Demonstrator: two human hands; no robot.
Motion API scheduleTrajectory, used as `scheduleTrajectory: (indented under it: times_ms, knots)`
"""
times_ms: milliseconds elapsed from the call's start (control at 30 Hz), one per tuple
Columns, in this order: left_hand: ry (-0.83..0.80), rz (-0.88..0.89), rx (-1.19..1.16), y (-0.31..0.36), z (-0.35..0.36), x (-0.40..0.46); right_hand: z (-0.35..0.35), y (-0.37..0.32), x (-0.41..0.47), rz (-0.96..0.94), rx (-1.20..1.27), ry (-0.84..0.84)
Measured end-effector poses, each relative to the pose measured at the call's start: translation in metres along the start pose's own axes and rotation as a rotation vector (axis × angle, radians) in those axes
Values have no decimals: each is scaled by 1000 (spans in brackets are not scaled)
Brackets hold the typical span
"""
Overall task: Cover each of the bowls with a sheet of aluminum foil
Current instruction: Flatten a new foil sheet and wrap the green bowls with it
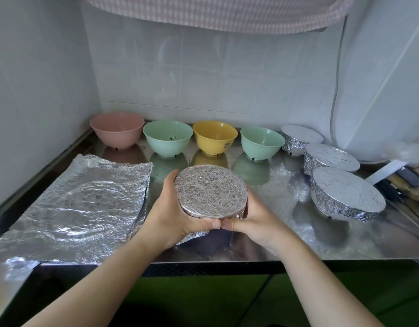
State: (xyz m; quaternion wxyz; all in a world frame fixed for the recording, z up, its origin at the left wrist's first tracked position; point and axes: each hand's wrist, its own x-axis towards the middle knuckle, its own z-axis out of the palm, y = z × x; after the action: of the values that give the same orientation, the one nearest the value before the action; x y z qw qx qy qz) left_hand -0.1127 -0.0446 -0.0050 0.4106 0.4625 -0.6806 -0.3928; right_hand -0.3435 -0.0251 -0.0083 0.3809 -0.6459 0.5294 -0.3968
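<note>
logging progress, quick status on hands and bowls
Left hand and right hand grip foil-covered bowl. Three covered bowls right. Four bare.

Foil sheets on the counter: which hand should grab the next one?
Probably the left hand. The foil sheets lie on its side, while the right hand sits farther away. Both now hold the wrapped bowl.

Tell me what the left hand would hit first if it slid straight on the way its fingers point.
The left hand grips the foil-covered bowl, fingers pointing up and away toward the wall. Going straight on, it would probably meet the left green bowl first; depth is hard to judge.
</note>
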Motion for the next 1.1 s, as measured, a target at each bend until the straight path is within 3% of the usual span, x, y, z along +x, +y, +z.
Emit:
scheduleTrajectory:
  times_ms: [400, 667, 1100]
  knots:
    - [-153, -28, 98, 5, -27, 7, 1, -11, -13, -6, 26, 38]
    - [-29, -12, 154, 6, -12, 0, 1, -8, -7, 21, 4, 55]
    - [-356, -36, 91, 10, -31, 36, -3, -5, -2, 63, 46, 52]
